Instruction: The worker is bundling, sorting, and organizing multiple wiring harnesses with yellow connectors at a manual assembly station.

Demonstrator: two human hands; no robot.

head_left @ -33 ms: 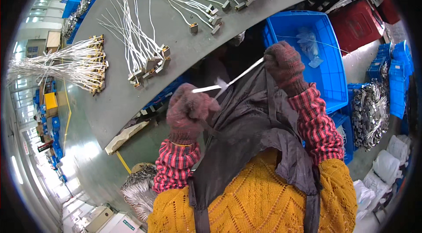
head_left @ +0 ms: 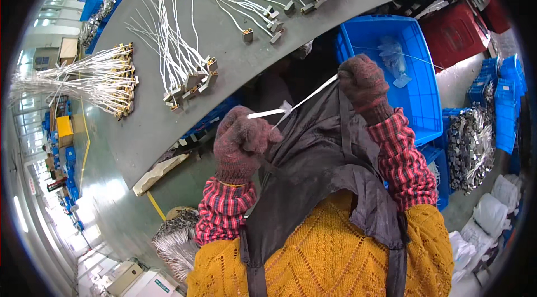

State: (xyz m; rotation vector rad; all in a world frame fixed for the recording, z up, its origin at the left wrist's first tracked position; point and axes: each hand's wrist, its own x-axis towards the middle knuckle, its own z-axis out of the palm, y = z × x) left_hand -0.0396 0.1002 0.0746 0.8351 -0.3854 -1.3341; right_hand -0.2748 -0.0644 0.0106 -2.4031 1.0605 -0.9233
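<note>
A thin white strip (head_left: pixel 267 113) is stretched between my two gloved hands, in front of the black apron (head_left: pixel 313 174). Near its middle sits a small pale knot or crumpled bit (head_left: pixel 287 108), from which a short end hangs. My left hand (head_left: pixel 241 139), in a dark knitted glove, is closed on the strip's lower left end. Higher up and farther right, my right hand (head_left: pixel 363 85) grips the other end in its fist. The ends inside both fists are hidden.
Bundles of white wires with metal-ended connectors (head_left: pixel 190 81) lie on the grey curved table (head_left: pixel 224 62) ahead. A blue bin (head_left: pixel 417 95) holding a clear plastic bag stands just beyond my right hand. A red container (head_left: pixel 456 31) is behind it. A wire bundle (head_left: pixel 178 246) sits low at left.
The strip's knot has shifted slightly to the right. My left hand, blurred before, shows sharply and has moved a little right; both hands keep their hold.
</note>
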